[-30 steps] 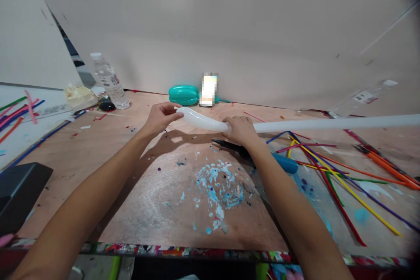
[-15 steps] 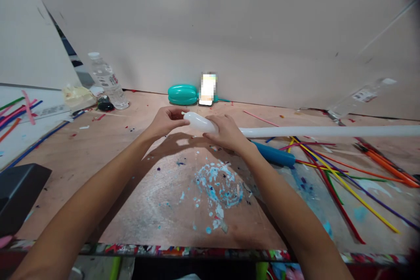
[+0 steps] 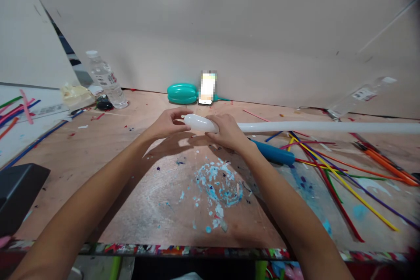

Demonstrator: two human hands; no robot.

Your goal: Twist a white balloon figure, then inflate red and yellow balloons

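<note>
A long white balloon point(image 3: 315, 127) stretches from the table's middle out past the right edge of view. My left hand point(image 3: 167, 124) pinches its rounded end, fingers closed on the tip. My right hand point(image 3: 226, 131) is wrapped round the balloon a short way along, squeezing off a short bubble point(image 3: 198, 122) between the two hands. Both hands hover just above the wooden table point(image 3: 138, 183).
A blue hand pump point(image 3: 274, 154) lies behind my right wrist. Several uninflated coloured balloons point(image 3: 341, 170) are strewn at the right, more point(image 3: 13, 111) at far left. A teal balloon point(image 3: 182, 93), a phone point(image 3: 208, 88) and a water bottle point(image 3: 105, 79) stand by the back wall. A black box point(image 3: 19, 192) sits front left.
My right hand slid left along the balloon toward my left hand, shortening the bubble between them. The balloon's long part now lies lower and flatter.
</note>
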